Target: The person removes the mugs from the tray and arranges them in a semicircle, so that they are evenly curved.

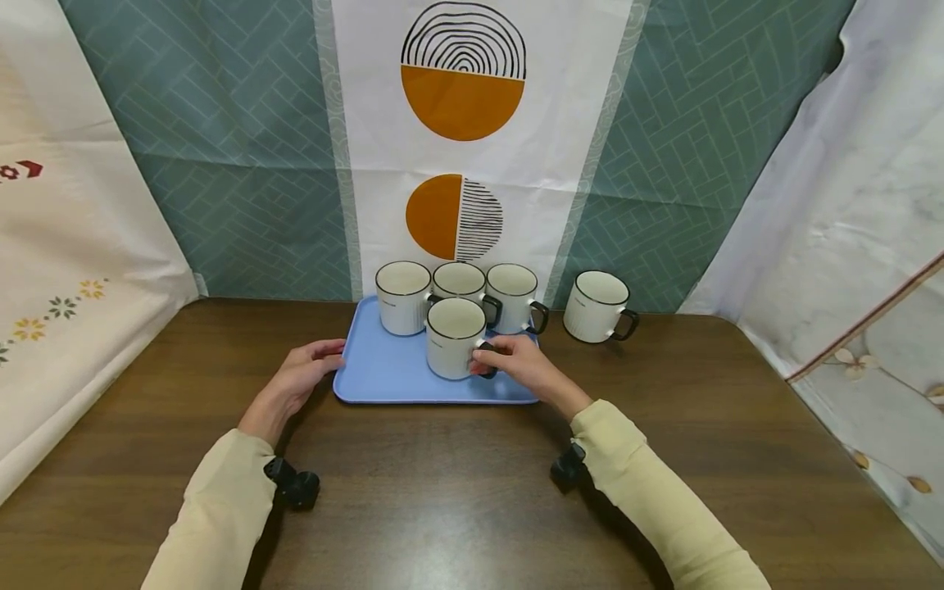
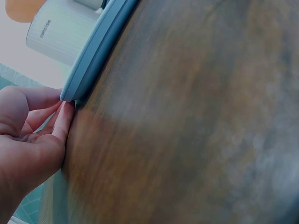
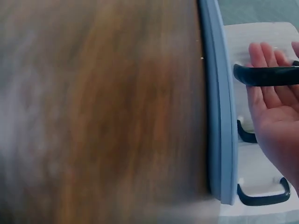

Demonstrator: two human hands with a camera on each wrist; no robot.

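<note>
A white mug (image 1: 448, 356) with a dark rim and black handle stands upright near the front of the blue tray (image 1: 391, 385). My right hand (image 1: 524, 365) holds it by the handle; in the right wrist view, the fingers of that hand (image 3: 280, 123) lie behind the black handle (image 3: 266, 76). At the tray's left edge, my left hand (image 1: 306, 373) pinches the rim. The left wrist view shows this hand (image 2: 35, 126) with fingers above and below the tray corner (image 2: 70, 91). Behind the front mug stand a left mug (image 1: 401, 307), a middle mug (image 1: 459, 279) and a right mug (image 1: 510, 287).
Another matching mug (image 1: 593, 307) stands on the brown wooden table (image 1: 435, 492), right of the tray, its handle to the right. A patterned cloth (image 1: 258, 164) hangs behind the table. Light cloths (image 1: 81, 246) flank it at both sides.
</note>
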